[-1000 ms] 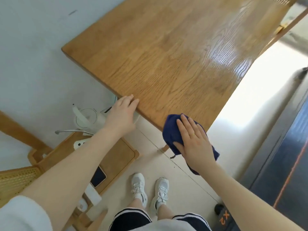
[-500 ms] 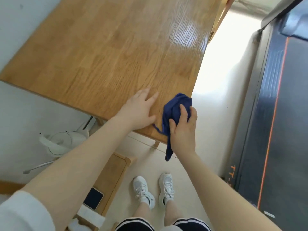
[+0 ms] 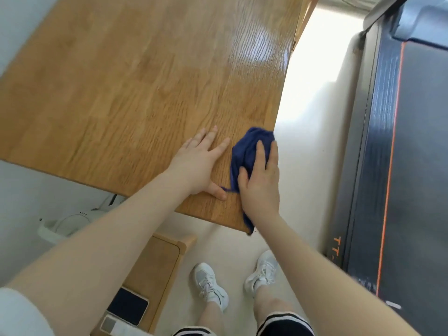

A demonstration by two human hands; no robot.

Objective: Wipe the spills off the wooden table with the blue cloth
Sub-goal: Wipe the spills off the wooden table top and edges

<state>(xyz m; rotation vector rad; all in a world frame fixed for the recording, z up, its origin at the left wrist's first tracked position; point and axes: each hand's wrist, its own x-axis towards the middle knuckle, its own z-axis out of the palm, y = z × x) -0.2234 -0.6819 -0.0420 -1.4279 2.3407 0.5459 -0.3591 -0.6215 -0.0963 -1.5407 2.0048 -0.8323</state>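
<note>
The wooden table (image 3: 135, 76) fills the upper left of the head view, with a glossy patch near its far right edge. A crumpled blue cloth (image 3: 247, 149) lies on the table's near right corner. My right hand (image 3: 260, 180) presses down on the cloth, fingers wrapped over it, and a tail of cloth hangs off the front edge. My left hand (image 3: 201, 161) rests flat on the wood just left of the cloth, fingers spread, holding nothing. I can make out no spill on the surface.
A dark treadmill (image 3: 400, 141) with an orange line runs along the right. Below the table's front edge stand a small wooden stool (image 3: 155, 260) with a phone (image 3: 127, 306) on it and a white appliance (image 3: 63, 224). My feet in white shoes (image 3: 211, 284) stand on the pale floor.
My right hand has carried the cloth from below the table's edge up onto its near right corner. My left hand moved from the front edge onto the tabletop beside it.
</note>
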